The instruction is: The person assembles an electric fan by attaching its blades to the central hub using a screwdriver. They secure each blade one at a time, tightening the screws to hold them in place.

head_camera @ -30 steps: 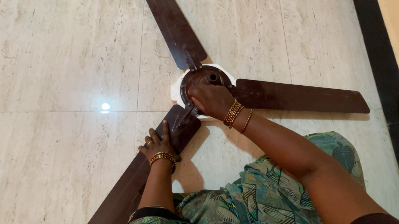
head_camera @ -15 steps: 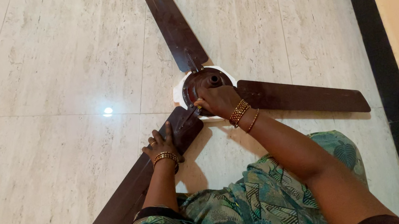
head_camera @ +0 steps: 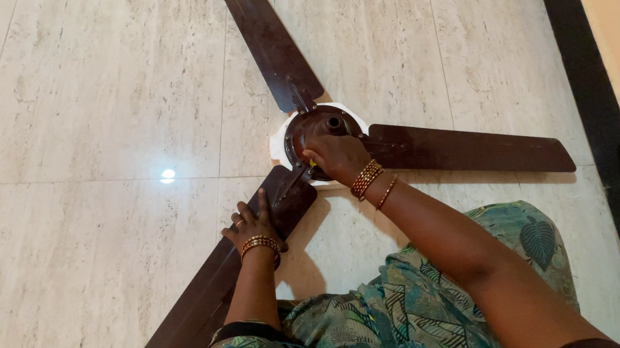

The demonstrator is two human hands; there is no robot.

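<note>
Two hands on a brown ceiling fan (head_camera: 320,134) lying on the floor (head_camera: 62,116)
Left hand (head_camera: 251,225) flat, fingers spread, pressing the seven-o'clock blade (head_camera: 205,299); right hand (head_camera: 337,156) curled over the hub (head_camera: 319,128), grip unclear.

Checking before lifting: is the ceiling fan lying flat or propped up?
Flat: all three blades of the ceiling fan rest on the tiled floor.

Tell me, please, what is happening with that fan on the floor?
A person sits on the pale tiled floor with a dark brown three-bladed ceiling fan lying flat before them. The left hand presses flat on the nearest blade, steadying it. The right hand rests on the round motor hub at the centre, fingers curled near the blade bracket; whether it holds a tool cannot be told.
</note>
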